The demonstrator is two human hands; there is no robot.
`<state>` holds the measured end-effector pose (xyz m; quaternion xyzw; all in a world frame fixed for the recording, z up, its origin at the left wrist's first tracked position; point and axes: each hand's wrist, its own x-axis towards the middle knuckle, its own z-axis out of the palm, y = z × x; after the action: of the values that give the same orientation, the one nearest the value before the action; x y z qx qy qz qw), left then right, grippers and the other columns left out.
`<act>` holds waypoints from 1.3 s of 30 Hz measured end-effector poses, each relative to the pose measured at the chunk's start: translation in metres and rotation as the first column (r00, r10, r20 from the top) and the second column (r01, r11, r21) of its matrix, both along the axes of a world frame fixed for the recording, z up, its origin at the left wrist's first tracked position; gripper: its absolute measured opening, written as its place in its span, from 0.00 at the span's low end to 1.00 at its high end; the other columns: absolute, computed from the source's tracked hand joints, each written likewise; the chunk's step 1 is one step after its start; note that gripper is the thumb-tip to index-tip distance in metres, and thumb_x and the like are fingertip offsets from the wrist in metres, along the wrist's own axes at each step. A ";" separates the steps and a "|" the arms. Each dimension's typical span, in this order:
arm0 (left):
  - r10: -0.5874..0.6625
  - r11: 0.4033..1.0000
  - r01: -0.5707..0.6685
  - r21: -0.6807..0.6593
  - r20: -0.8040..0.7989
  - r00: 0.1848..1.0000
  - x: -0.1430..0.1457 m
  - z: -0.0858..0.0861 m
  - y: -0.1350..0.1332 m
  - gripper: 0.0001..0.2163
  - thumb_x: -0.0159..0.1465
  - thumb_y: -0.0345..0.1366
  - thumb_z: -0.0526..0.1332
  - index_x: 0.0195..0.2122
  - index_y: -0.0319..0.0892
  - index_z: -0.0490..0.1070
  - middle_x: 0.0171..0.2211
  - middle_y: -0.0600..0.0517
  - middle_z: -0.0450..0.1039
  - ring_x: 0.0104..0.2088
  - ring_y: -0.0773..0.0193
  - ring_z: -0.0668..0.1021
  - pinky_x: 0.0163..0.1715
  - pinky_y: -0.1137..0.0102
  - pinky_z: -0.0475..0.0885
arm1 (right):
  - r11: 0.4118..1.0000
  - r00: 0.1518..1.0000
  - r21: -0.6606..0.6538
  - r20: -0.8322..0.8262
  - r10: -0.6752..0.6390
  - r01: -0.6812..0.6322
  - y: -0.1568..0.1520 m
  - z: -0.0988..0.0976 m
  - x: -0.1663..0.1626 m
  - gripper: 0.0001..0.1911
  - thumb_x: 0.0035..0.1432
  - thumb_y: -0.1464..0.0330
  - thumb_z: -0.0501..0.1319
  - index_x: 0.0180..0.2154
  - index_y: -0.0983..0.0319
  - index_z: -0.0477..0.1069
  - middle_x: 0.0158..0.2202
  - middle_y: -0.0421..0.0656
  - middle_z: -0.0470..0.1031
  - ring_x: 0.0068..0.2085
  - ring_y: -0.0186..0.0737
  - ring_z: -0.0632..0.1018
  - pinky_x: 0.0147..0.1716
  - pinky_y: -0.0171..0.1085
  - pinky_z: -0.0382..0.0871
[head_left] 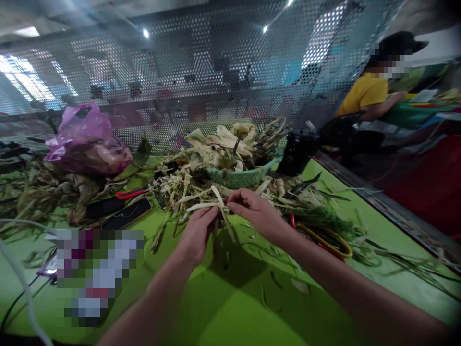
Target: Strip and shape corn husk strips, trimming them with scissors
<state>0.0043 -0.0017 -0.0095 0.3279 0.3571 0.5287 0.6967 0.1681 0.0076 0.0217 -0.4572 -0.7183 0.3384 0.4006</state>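
Pale, dried plant-leaf strips (218,194) cross each other over the middle of the green table (248,317). My left hand (196,235) is closed, thumb and fingers pinching the strips where they cross. From the right, my right hand (257,212) pinches at the same crossing with thumb and forefinger. Several strip ends stick out to the left, upward and down between the hands. Just beyond them a green plastic basket (234,180) holds a heap of dried husks (230,139). My fingers hide the exact point where the strips meet.
Yellow-handled scissors (340,252) lie right among green fibres (334,221). Left are a dark phone (127,214), a red-and-black tool (131,193), cables and a purple plastic bag (88,142). A black bag (297,151) stands by the basket. A perforated screen (173,86) rises behind; a person in yellow (363,96) sits right.
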 end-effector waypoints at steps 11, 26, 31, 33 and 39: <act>0.033 0.999 -0.033 0.001 -0.033 0.999 -0.002 0.004 -0.002 0.13 0.52 0.37 0.69 0.37 0.39 0.74 0.29 0.53 0.75 0.28 0.72 0.74 0.30 0.78 0.69 | 0.940 0.975 0.305 0.111 -0.194 0.152 0.006 -0.003 0.004 0.04 0.56 0.67 0.61 0.34 0.61 0.71 0.37 0.45 0.74 0.42 0.44 0.72 0.43 0.41 0.62; 0.150 0.986 -0.148 0.075 -0.022 0.988 -0.027 0.010 0.017 0.17 0.54 0.33 0.65 0.46 0.43 0.72 0.42 0.48 0.76 0.40 0.63 0.77 0.40 0.69 0.71 | 0.971 0.976 0.184 0.131 -0.175 0.150 -0.001 -0.008 -0.003 0.08 0.56 0.65 0.59 0.28 0.62 0.70 0.27 0.40 0.72 0.31 0.39 0.71 0.32 0.36 0.61; 0.201 0.966 -0.169 0.197 -0.154 0.967 -0.041 0.017 0.023 0.17 0.61 0.46 0.58 0.43 0.40 0.74 0.40 0.46 0.76 0.40 0.62 0.77 0.44 0.66 0.69 | 0.972 0.985 0.232 0.155 -0.075 0.037 -0.006 0.002 -0.002 0.08 0.56 0.70 0.59 0.25 0.61 0.66 0.31 0.41 0.70 0.35 0.38 0.71 0.36 0.36 0.62; 0.072 0.978 -0.005 0.207 -0.313 0.947 -0.035 0.017 0.018 0.14 0.58 0.44 0.62 0.40 0.40 0.75 0.37 0.47 0.76 0.40 0.63 0.76 0.44 0.68 0.67 | 0.972 0.985 0.234 0.165 -0.042 0.002 -0.007 0.003 -0.004 0.08 0.56 0.71 0.59 0.25 0.61 0.66 0.31 0.41 0.69 0.35 0.38 0.71 0.36 0.36 0.62; -0.128 0.950 0.213 0.229 -0.335 0.933 -0.016 0.014 0.006 0.13 0.58 0.42 0.62 0.40 0.39 0.73 0.38 0.48 0.74 0.39 0.64 0.73 0.43 0.71 0.65 | 0.966 0.985 0.252 0.173 0.017 -0.061 -0.008 0.001 -0.007 0.07 0.58 0.72 0.58 0.27 0.61 0.67 0.34 0.42 0.69 0.39 0.40 0.71 0.38 0.37 0.63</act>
<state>-0.0121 0.0039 0.0040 0.5274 0.3610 0.4487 0.6246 0.1608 -0.0002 0.0224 -0.4145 -0.7962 0.2105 0.3873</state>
